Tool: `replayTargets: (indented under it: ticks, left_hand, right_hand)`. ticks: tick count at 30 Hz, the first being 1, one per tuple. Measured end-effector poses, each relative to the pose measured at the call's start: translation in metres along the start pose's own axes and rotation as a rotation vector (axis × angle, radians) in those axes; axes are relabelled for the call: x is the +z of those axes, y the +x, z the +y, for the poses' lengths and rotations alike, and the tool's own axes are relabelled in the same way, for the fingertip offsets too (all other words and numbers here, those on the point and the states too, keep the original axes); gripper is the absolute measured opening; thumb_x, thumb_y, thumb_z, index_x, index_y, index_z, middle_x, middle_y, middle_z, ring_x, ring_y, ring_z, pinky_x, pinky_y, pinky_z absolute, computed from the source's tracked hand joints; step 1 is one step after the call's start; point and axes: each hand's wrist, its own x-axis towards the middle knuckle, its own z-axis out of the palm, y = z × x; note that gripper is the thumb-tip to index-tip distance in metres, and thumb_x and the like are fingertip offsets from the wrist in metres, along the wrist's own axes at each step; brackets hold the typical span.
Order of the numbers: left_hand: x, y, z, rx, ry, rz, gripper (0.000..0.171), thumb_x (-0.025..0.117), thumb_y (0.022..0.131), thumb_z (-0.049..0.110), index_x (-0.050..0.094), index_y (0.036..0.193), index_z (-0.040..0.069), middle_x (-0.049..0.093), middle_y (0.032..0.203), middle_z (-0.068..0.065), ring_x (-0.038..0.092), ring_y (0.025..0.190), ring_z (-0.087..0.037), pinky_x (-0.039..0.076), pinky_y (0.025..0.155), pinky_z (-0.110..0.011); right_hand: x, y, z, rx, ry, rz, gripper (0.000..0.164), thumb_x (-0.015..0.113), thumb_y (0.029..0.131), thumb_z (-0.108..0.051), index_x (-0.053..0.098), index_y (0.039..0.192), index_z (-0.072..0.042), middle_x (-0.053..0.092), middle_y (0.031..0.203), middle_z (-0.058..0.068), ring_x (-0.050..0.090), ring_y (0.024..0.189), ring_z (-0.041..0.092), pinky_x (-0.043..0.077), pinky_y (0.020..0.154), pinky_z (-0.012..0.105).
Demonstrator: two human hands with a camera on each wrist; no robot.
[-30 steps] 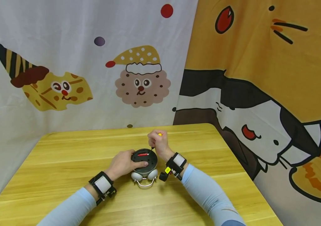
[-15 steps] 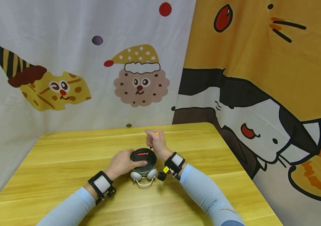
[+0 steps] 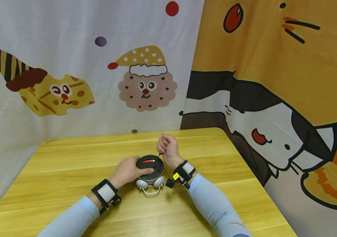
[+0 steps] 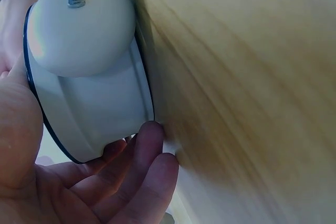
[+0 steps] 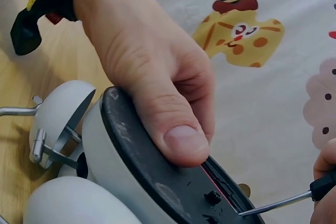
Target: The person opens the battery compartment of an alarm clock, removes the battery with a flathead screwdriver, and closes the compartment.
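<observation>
A twin-bell alarm clock (image 3: 157, 169) lies face down on the table, its black back up. Its two pale bells (image 4: 84, 30) and wire handle (image 3: 151, 194) point toward the person. My left hand (image 3: 127, 171) grips the clock from the left, thumb pressed on the back and fingers curled round the pale casing. In the right wrist view, that thumb (image 5: 184, 142) lies beside a narrow slot with a red strip (image 5: 216, 183). My right hand (image 3: 169, 149) holds a screwdriver (image 5: 278, 203) at the far right of the clock; its metal tip meets the back near the slot's end.
The wooden table (image 3: 67, 171) stretches out on both sides of the clock. Behind it hangs a pale printed curtain (image 3: 76, 39), with an orange cat-print one (image 3: 275, 59) along the right. Both wrists carry black strapped devices (image 3: 106, 194).
My right hand has turned at the wrist and shifted slightly, hiding the yellow end of the screwdriver handle. The left hand and the clock stay in place. The head view has drifted slightly.
</observation>
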Motion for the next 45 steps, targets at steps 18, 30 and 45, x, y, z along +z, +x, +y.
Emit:
replayTargets:
  ticks: [18, 30, 45]
  left_hand:
    - [-0.002, 0.001, 0.002, -0.007, 0.007, -0.024, 0.069, 0.09, 0.083, 0.073, 0.075, 0.106, 0.011, 0.071, 0.083, -0.002, 0.062, 0.071, -0.016, 0.044, 0.061, -0.03]
    - [-0.001, 0.003, 0.002, 0.008, 0.003, -0.034, 0.067, 0.091, 0.083, 0.07, 0.075, 0.106, 0.009, 0.072, 0.083, -0.002, 0.063, 0.07, -0.017, 0.046, 0.061, -0.031]
    - [-0.002, 0.002, 0.001, 0.013, -0.006, -0.028, 0.065, 0.092, 0.084, 0.068, 0.075, 0.102, 0.009, 0.072, 0.083, -0.002, 0.063, 0.071, -0.016, 0.047, 0.062, -0.031]
  right_hand:
    - [-0.01, -0.003, 0.001, 0.051, 0.278, 0.179, 0.061, 0.038, 0.116, -0.025, 0.028, 0.055, -0.027, 0.032, 0.048, -0.014, 0.032, 0.039, 0.003, 0.023, 0.049, 0.022]
    - [-0.012, -0.002, 0.002, 0.072, 0.365, 0.244, 0.062, 0.039, 0.115, -0.027, 0.029, 0.053, -0.027, 0.031, 0.047, -0.013, 0.03, 0.039, 0.003, 0.023, 0.048, 0.022]
    - [-0.011, 0.001, 0.001, 0.056, 0.369, 0.207, 0.062, 0.037, 0.115, -0.027, 0.029, 0.054, -0.027, 0.032, 0.046, -0.013, 0.031, 0.038, 0.003, 0.024, 0.048, 0.021]
